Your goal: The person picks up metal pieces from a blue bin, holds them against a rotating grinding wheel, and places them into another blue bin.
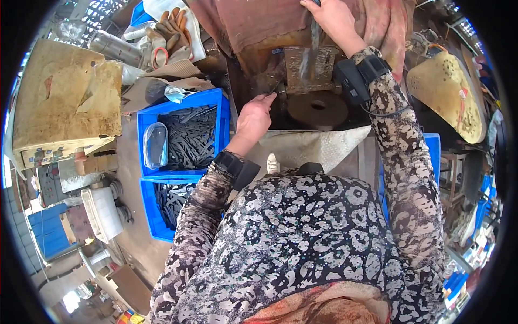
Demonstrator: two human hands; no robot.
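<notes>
My left hand [253, 117] reaches to the left side of the machine, with thumb and fingers pinched together. A small thin dark piece [277, 86] shows at its fingertips; most of it is hidden. My right hand [335, 22] is raised at the top edge, closed round a dark handle [309, 3] that is partly out of view. Below that hand, a blurred grey upright part [313, 48] stands in front of a rough, worn metal block [294, 70]. A round disc [317, 110] with a central hole lies nearer to me, and is dirty brown.
Left of the machine, a blue bin [222, 119] holds many dark flat metal strips and a clear plastic container [156, 144]. Another blue bin [148, 216] adjoins it. Work gloves [174, 29] lie at the back left. A brown cloth [253, 24] hangs over the machine. A yellowed foam-like piece [445, 94] is on the right.
</notes>
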